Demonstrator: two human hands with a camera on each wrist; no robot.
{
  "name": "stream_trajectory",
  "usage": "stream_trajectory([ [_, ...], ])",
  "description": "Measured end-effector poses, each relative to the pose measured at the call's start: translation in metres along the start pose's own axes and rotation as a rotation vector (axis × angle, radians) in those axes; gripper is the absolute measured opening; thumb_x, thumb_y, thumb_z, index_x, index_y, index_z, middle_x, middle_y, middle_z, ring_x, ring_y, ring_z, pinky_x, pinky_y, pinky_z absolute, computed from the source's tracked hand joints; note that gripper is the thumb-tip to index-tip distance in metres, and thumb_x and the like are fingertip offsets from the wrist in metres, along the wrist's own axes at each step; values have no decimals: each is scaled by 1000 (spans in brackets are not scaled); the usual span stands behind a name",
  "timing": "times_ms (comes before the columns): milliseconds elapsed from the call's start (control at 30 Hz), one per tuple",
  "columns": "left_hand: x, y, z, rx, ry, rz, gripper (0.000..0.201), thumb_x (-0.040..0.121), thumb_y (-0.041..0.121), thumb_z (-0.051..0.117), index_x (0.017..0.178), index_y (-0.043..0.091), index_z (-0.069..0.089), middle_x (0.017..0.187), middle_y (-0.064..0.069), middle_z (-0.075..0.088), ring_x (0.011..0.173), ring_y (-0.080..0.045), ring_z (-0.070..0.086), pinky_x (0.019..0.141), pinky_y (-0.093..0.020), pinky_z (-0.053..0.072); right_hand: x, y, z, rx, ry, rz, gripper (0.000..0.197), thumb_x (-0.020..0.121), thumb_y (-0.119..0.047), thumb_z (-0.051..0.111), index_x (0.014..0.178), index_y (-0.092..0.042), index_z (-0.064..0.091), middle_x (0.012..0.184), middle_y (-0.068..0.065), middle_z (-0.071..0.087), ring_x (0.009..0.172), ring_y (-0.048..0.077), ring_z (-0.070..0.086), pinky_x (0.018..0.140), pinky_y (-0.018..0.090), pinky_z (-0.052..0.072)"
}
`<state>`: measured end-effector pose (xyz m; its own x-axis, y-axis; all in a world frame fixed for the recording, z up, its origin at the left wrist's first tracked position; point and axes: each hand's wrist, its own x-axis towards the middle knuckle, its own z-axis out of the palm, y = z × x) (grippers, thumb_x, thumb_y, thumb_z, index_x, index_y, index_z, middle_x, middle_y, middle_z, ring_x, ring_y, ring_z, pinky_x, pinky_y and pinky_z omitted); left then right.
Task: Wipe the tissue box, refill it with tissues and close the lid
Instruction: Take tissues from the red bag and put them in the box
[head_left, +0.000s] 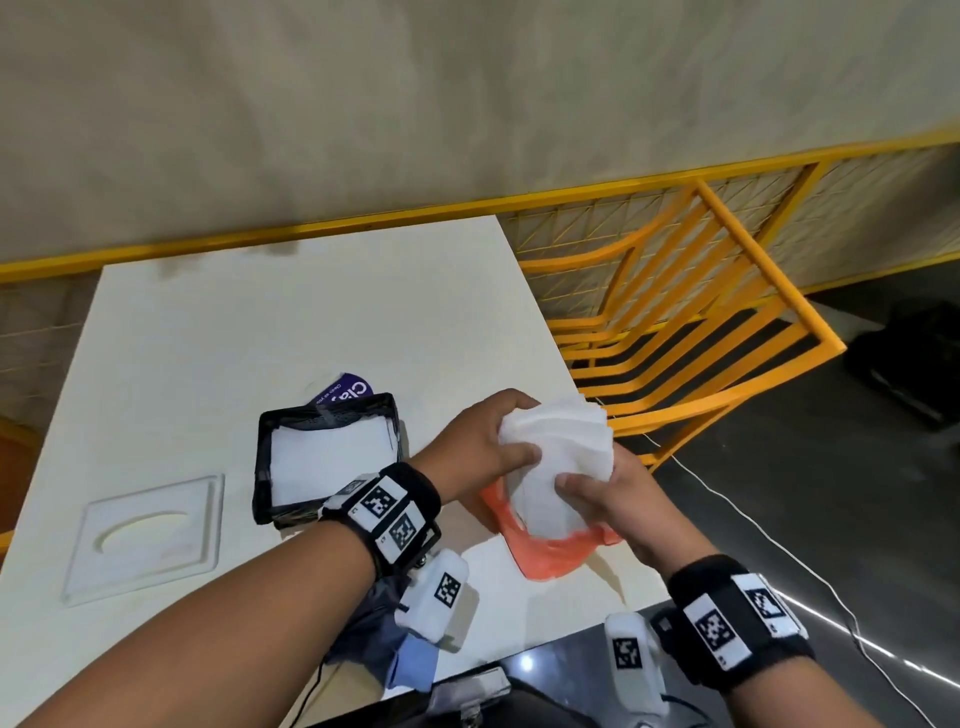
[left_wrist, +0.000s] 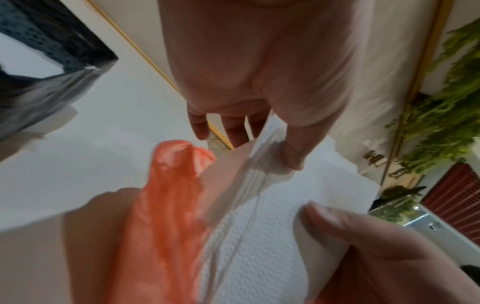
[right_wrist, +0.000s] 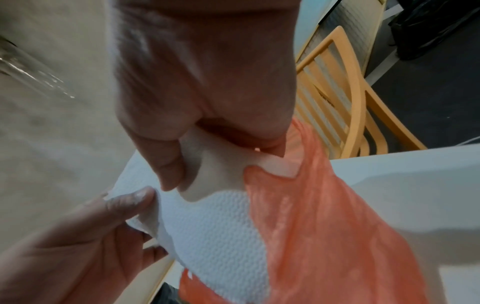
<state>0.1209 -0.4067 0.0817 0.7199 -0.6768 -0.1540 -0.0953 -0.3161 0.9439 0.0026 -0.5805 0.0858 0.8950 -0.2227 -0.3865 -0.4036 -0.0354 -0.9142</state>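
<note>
Both hands hold a stack of white tissues (head_left: 558, 457) above the table's right edge, its lower end still inside an orange plastic bag (head_left: 550, 553). My left hand (head_left: 511, 431) grips the top of the stack, thumb (left_wrist: 291, 152) on its face. My right hand (head_left: 597, 493) grips lower down, thumb (right_wrist: 166, 164) pressed on the tissues (right_wrist: 213, 226) by the mouth of the bag (right_wrist: 324, 226). The black tissue box (head_left: 262, 467) stands open to the left with white tissues lying inside. Its white lid (head_left: 145, 535) lies flat further left.
A purple packet (head_left: 348, 392) lies behind the box. A blue cloth (head_left: 410, 667) sits at the table's front edge under my left forearm. A yellow chair (head_left: 691, 332) stands close off the right edge, and a white cable (head_left: 727, 499) runs over the floor.
</note>
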Motion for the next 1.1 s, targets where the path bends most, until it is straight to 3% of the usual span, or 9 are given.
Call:
stream_trajectory([
  [100,0,10,-4,-93,72,-1,84,79,25,84,145,35,33,133,8,50,117,-9,56,101,-27,49,0,-19,0,79,-6,-55,31,89,-7,67,114,-25,63,103,0,75,98,25,71,82,42,58],
  [167,-3,8,-9,-217,82,-67,109,68,41,89,151,40,18,139,7,46,126,-11,52,106,-33,47,-1,-31,0,214,-21,-83,38,85,-8,68,121,-19,61,111,8,73,103,32,69,84,48,56],
  [233,-8,5,-13,-281,66,-120,117,59,49,89,152,38,19,139,6,49,131,-13,50,110,-41,46,0,-39,-1,367,-34,-110,48,81,-7,66,128,-13,57,119,16,68,108,39,65,89,56,53],
  [400,-30,13,-22,-315,25,-72,84,65,47,86,137,27,48,129,2,64,119,-15,63,102,-50,52,4,-62,19,477,-123,-171,49,80,-5,64,129,-7,55,123,23,64,112,41,62,91,58,52],
  [567,-47,27,-42,-423,85,-31,52,80,23,80,128,25,58,124,-2,71,115,-24,68,101,-55,52,13,-79,55,528,-220,-154,45,83,-6,62,127,-7,57,123,24,64,113,44,61,93,56,50],
  [733,-75,24,-64,-446,162,-49,42,82,19,76,122,15,65,117,-7,74,109,-27,71,97,-49,55,13,-87,84,513,-296,-142,43,86,-10,64,128,-6,58,124,24,63,116,43,59,95,54,50],
  [900,-106,21,-94,-610,268,-73,36,81,16,69,116,10,67,112,-8,76,102,-25,73,82,-32,59,18,-91,108,608,-264,-32,61,93,-53,55,139,-14,48,142,19,51,130,37,49,109,58,36],
  [1000,-117,20,-108,-672,292,-93,24,89,13,68,112,7,70,104,-7,77,92,-22,75,74,-29,59,21,-93,122,687,-371,77,66,93,-62,38,138,-15,53,142,20,51,134,38,45,114,57,30],
  [1100,-122,14,-115,-589,284,-170,20,100,21,59,111,10,72,105,-10,77,93,-25,74,76,-33,58,17,-101,142,689,-537,114,64,82,-56,65,125,-10,66,133,19,60,125,33,56,107,48,42],
])
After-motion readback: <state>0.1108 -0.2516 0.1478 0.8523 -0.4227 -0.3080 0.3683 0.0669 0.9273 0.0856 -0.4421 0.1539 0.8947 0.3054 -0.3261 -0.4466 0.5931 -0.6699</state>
